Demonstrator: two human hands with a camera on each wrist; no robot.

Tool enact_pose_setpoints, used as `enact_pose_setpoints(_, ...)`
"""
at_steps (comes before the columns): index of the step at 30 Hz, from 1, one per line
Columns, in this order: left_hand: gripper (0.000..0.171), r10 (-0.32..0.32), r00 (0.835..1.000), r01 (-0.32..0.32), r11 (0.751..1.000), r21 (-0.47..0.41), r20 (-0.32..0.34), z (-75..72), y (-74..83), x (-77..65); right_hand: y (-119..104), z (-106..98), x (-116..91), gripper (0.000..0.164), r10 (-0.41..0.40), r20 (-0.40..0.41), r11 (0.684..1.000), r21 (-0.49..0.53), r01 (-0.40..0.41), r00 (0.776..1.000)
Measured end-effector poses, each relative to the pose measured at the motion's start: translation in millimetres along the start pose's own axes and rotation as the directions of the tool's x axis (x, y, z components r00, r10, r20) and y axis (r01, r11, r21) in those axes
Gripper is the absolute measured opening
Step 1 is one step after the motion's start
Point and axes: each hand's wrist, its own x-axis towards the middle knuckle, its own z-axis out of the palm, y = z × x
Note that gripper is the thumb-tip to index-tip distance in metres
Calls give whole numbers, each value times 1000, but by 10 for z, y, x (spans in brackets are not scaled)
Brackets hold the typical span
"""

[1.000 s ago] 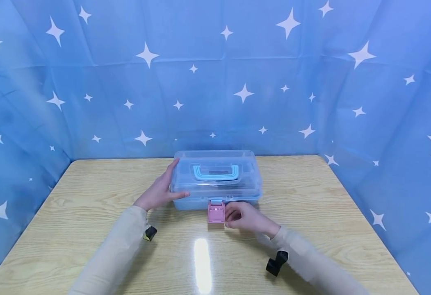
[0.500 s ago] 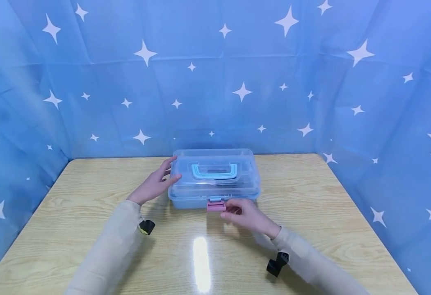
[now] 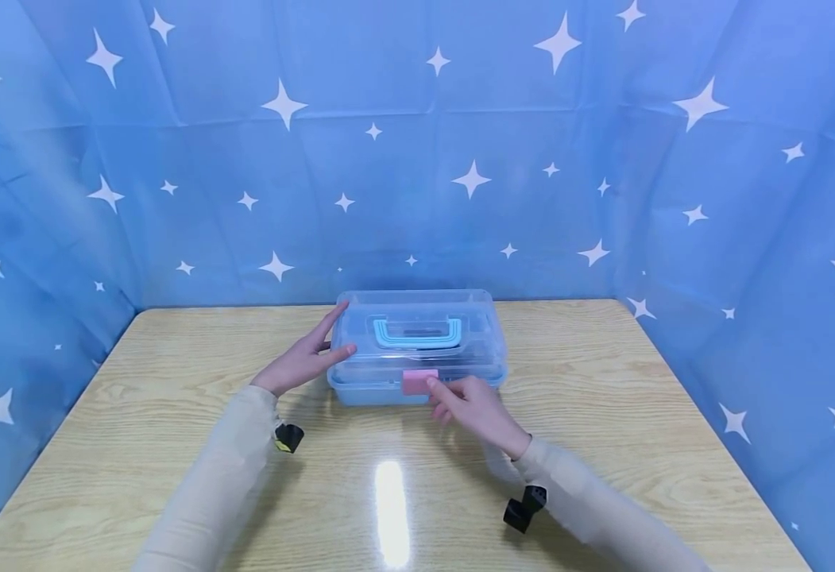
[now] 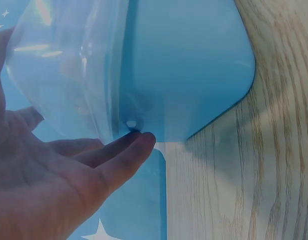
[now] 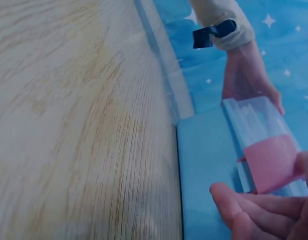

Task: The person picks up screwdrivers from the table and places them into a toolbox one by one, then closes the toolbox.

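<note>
On the table stands a plastic storage box (image 3: 370, 395) with a clear lid (image 3: 417, 306), a light blue base and a light blue handle (image 3: 419, 342). The lid is down, and a pink latch (image 3: 417, 382) lies folded up over its front edge. My left hand (image 3: 301, 363) rests against the box's left end, fingers spread and thumb toward the lid's front. In the left wrist view, its fingers (image 4: 128, 157) touch the side near the lid seam. The thumb of my right hand (image 3: 479, 413) presses the latch's right part, while the other fingers (image 5: 259, 212) lie loosely below.
The box stands near the back edge of the wooden table (image 3: 174, 413). A blue curtain (image 3: 388, 159) with white stars hangs behind the table and along both sides. Black wrist cameras (image 3: 524, 508) sit under both sleeves.
The pink latch has swung up from sticking out to flat against the lid's front. My right thumb has moved onto it. My left thumb has shifted up from the box's front edge.
</note>
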Motion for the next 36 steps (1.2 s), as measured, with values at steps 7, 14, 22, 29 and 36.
enact_pose_setpoints(7, 78, 0, 1000, 0, 1000, -20, 13, -12, -3, -1, -52, 28, -2, 62, 61, -39, 998, 22, -60, 997)
enact_pose_setpoints(14, 77, -3, 1000, 3, 1000, 15, 1, -1, -19, 0, -36, 35, 19, 55, 115, -66, 993, 47, -112, 991)
enact_pose_setpoints(22, 75, 10, 1000, -9, 999, 42, -11, 16, -3, -12, -8, 41, 17, 42, 107, -101, 994, 11, -107, 989)
enact_pose_setpoints(29, 75, 14, 1000, -13, 999, 42, -17, 24, -3, -7, -10, 47, 10, 38, 69, -125, 997, -28, -73, 990)
enact_pose_setpoints(36, 76, 0, 1000, 0, 1000, 21, -14, 27, -7, -4, -26, 75, 13, 36, 57, -154, 994, -85, -70, 986)
